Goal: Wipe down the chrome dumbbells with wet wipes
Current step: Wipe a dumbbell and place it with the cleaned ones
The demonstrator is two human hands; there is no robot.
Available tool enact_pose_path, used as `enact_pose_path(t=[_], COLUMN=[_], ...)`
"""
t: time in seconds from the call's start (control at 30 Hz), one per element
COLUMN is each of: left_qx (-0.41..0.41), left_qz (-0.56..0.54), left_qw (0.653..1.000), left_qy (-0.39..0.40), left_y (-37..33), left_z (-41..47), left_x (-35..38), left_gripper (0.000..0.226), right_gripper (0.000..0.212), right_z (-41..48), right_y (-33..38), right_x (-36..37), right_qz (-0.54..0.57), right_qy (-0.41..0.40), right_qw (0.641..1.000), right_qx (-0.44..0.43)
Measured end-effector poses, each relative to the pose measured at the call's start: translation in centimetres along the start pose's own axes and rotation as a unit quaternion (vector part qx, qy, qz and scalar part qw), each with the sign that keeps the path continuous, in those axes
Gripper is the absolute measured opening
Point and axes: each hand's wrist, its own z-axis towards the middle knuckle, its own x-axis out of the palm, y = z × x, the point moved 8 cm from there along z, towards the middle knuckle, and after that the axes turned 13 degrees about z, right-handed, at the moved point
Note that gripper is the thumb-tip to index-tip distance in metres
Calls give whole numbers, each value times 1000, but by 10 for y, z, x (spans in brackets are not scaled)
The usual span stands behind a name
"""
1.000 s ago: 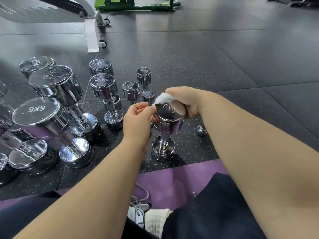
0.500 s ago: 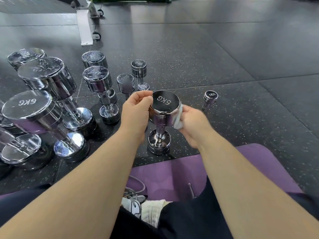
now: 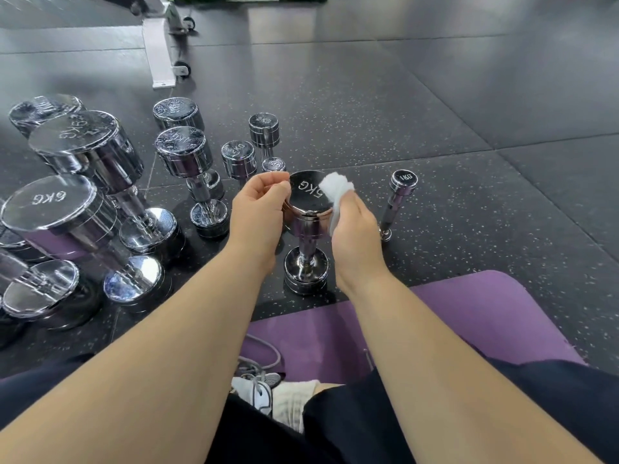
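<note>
On the speckled black rubber floor (image 3: pixel 435 229) stands an upright chrome 5KG dumbbell (image 3: pixel 306 199). The right hand (image 3: pixel 355 229) clutches a crumpled white wet wipe (image 3: pixel 336 189) against its top, and the left hand (image 3: pixel 258 212) seemingly pinches the rim.

Both forearms are reaching toward 12 o'clock, left hand (image 3: pixel 259 212) gripping the dumbbell (image 3: pixel 306 204), right hand (image 3: pixel 355 229) pinching a wipe (image 3: pixel 336 190).

The wipe (image 3: pixel 336 190) climbed atop the dumbbell (image 3: pixel 306 226) (right edge).

We see soft, fairly bright light — pale glare on the far floor (image 3: pixel 385 18) and on the chrome dumbbells (image 3: pixel 50 205); the corners bend and are slightly blurred.
</note>
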Motion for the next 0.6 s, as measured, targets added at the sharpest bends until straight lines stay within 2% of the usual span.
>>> enact_pose_path(t=[0.1, 0.17, 0.27, 0.33, 0.47, 0.6], left_qx=[1, 0, 1, 3, -5, 1], left_qz=[3, 6, 9, 9, 15, 18], left_qw=[1000, 1000, 1000, 1000, 1000, 1000], left_qy=[2, 2, 0, -2, -1, 2], left_y=[-3, -2, -1, -1, 2, 1], left_z=[-2, -2, 0, 2, 2, 2], left_x=[2, 2, 2, 2, 0, 1], left_gripper=[20, 20, 21, 21, 20, 19], right_gripper=[38, 39, 27, 19, 17, 21], right_z=[-4, -1, -3, -7, -13, -12], right_y=[-9, 4, 17, 10, 0, 24], right_x=[-12, -19, -19, -26, -34, -29], right_qz=[-16, -40, -43, -45, -46, -108], right_qy=[-31, -62, -93, -120, -134, -135], right_qw=[999, 997, 994, 992, 989, 984], right_qx=[16, -24, -47, -18, 43, -44])
